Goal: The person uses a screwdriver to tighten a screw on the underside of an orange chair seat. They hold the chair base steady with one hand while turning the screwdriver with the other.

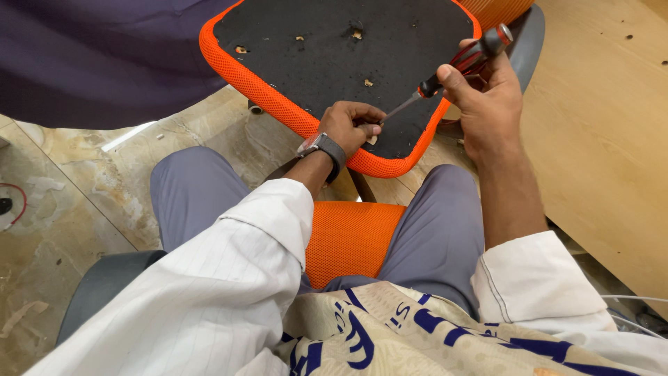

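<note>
Marble floor lies below. Right hand [487, 94] grips the screwdriver [456, 69] by its stiff, ribbed handle; left hand [348, 129] curls closed, pinching at its tip on the rigid seat base [313, 49].

So you've got the upturned chair seat [334, 49] propped in front of your knees, with your left hand [351, 125] resting on its near edge. Your right hand [487, 90] is just to the right, holding the screwdriver [452, 69] with its tip angled down-left right at your left fingers. You're sitting on another chair [351, 240], wooden board [605, 139] off to your right.
</note>
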